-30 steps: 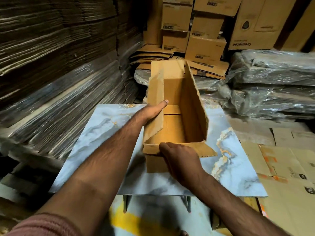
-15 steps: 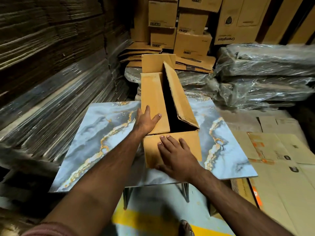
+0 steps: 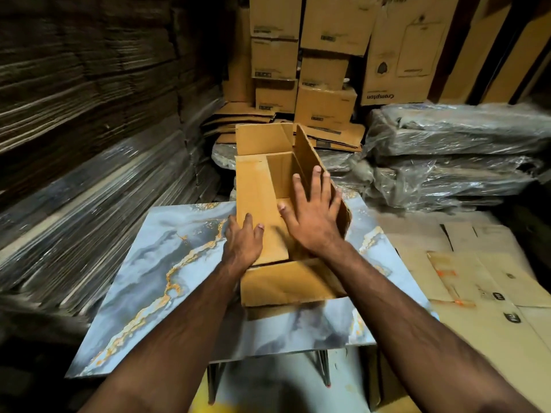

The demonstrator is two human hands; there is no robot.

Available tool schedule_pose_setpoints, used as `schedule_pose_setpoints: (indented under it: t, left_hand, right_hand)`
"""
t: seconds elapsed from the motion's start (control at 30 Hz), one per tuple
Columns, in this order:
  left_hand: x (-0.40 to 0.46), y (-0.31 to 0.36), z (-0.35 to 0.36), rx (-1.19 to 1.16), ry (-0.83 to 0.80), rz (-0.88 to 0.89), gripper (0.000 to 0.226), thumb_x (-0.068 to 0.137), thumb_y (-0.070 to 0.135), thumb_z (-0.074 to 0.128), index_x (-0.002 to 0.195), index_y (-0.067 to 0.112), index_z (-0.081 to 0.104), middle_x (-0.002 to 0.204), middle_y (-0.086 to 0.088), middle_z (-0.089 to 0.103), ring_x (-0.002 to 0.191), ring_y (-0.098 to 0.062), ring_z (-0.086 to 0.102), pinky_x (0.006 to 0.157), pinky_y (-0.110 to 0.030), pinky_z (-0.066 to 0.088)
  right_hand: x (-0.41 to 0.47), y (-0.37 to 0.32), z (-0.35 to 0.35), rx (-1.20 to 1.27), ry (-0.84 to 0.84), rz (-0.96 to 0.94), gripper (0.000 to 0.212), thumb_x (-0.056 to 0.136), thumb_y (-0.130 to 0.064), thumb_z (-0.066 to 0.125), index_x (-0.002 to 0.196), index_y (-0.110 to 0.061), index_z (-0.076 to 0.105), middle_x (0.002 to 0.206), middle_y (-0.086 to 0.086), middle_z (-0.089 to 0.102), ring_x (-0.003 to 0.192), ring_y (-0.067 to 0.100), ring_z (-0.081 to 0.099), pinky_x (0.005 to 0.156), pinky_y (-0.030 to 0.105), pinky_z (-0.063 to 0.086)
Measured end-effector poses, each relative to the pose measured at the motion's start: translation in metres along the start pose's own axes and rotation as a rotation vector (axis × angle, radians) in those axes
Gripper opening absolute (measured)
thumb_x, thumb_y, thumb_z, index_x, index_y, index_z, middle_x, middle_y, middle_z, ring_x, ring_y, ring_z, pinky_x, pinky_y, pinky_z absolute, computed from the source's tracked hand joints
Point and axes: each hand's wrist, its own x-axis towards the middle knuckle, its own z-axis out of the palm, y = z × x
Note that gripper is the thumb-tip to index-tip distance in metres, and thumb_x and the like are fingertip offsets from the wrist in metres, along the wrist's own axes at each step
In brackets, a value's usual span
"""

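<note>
Flat and released, left grip (image 3: 243, 242) on the folded flap (image 3: 256, 192), right grip (image 3: 313, 216) on the upright flap (image 3: 308, 153): unpinched, liable to spring back or skid the box (image 3: 286, 284).

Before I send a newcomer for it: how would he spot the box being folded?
Find the marbled tabletop with gold veins. On it stands one plain box, left hand and right hand on its flaps. Unlike the printed cartons stacked behind, its top is open.

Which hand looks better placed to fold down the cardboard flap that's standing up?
Probably the right hand: its straight fingers lie against the raised right flap of the box. The left hand rests flat on the folded-down left flap, across the opening.
</note>
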Motion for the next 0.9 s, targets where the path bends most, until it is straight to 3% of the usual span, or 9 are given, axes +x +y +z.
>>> schedule_pose_setpoints:
  t: [0.13,0.27,0.33,0.43,0.57,0.63,0.73,0.83,0.9]
  left_hand:
    - [0.004,0.013,0.001,0.333,0.129,0.034,0.062,0.101,0.054,0.027,0.141,0.009,0.045,0.147,-0.021,0.034,0.130,-0.038,0.035,0.104,-0.050,0.037]
    - [0.018,0.045,-0.001,0.371,0.013,-0.125,0.093,0.090,0.076,0.019,0.138,0.001,0.049,0.141,-0.023,0.044,0.126,-0.038,0.041,0.101,-0.049,0.037]
    - [0.026,0.061,0.000,0.346,-0.033,-0.220,0.108,0.080,0.087,0.021,0.138,0.000,0.048,0.141,-0.025,0.044,0.126,-0.039,0.043,0.100,-0.049,0.038]
    - [0.032,0.078,0.001,0.377,-0.076,-0.344,0.118,0.071,0.091,0.036,0.144,-0.001,0.034,0.147,-0.026,0.034,0.132,-0.042,0.037,0.105,-0.051,0.037]
    - [0.039,0.097,0.006,0.431,-0.143,-0.312,0.095,0.085,0.056,0.060,0.153,0.009,0.014,0.158,-0.025,0.012,0.141,-0.047,0.023,0.109,-0.058,0.032]
    - [0.046,0.105,0.004,0.435,-0.175,-0.309,0.088,0.087,0.035,0.064,0.154,0.015,0.012,0.156,-0.023,0.021,0.136,-0.044,0.033,0.101,-0.054,0.040]
    - [0.060,0.111,-0.009,0.433,-0.133,-0.217,0.084,0.090,0.021,0.058,0.155,0.018,0.006,0.144,-0.018,0.042,0.124,-0.036,0.049,0.086,-0.046,0.046]
    - [0.069,0.113,-0.030,0.564,0.027,-0.070,0.055,0.099,0.017,0.042,0.150,0.008,0.024,0.135,-0.019,0.050,0.118,-0.037,0.053,0.088,-0.043,0.044]
    - [0.070,0.114,-0.049,0.533,0.059,-0.170,0.049,0.099,0.018,0.042,0.145,0.004,0.034,0.146,-0.023,0.040,0.129,-0.040,0.043,0.100,-0.043,0.039]
  right_hand:
    - [0.035,0.066,0.008,-0.236,-0.260,0.091,0.079,0.097,-0.064,0.030,0.158,-0.019,0.007,0.163,0.016,-0.015,0.150,0.033,-0.015,0.118,0.058,-0.010]
    - [0.036,0.106,0.030,-0.173,-0.552,0.197,0.085,0.093,-0.066,0.041,0.155,-0.017,0.011,0.162,0.013,0.014,0.147,0.034,0.019,0.116,0.057,0.023]
    - [0.035,0.109,0.037,-0.123,-0.580,0.201,0.085,0.092,-0.060,0.046,0.155,-0.017,0.009,0.161,0.013,0.019,0.144,0.036,0.027,0.112,0.054,0.032]
    - [0.044,0.104,0.040,-0.204,-0.559,0.202,0.085,0.094,-0.053,0.052,0.155,-0.012,0.009,0.162,0.017,0.013,0.146,0.038,0.021,0.114,0.056,0.026]
    - [0.065,0.096,0.040,-0.273,-0.493,0.094,0.090,0.093,-0.056,0.051,0.157,-0.017,0.002,0.164,0.018,-0.002,0.151,0.035,0.003,0.118,0.060,0.010]
    - [0.076,0.093,0.043,-0.272,-0.474,0.024,0.089,0.093,-0.056,0.052,0.157,-0.019,0.004,0.164,0.017,-0.002,0.151,0.034,0.002,0.119,0.059,0.009]
    - [0.089,0.091,0.048,-0.282,-0.469,-0.029,0.084,0.093,-0.053,0.053,0.157,-0.019,0.011,0.164,0.017,-0.001,0.151,0.034,0.003,0.119,0.059,0.008]
    - [0.105,0.092,0.055,-0.287,-0.474,-0.065,0.082,0.093,-0.054,0.051,0.156,-0.017,0.014,0.164,0.016,0.004,0.151,0.032,0.005,0.120,0.058,0.007]
    - [0.114,0.094,0.059,-0.314,-0.509,-0.085,0.081,0.094,-0.056,0.049,0.156,-0.017,0.015,0.164,0.015,0.006,0.151,0.032,0.006,0.120,0.058,0.006]
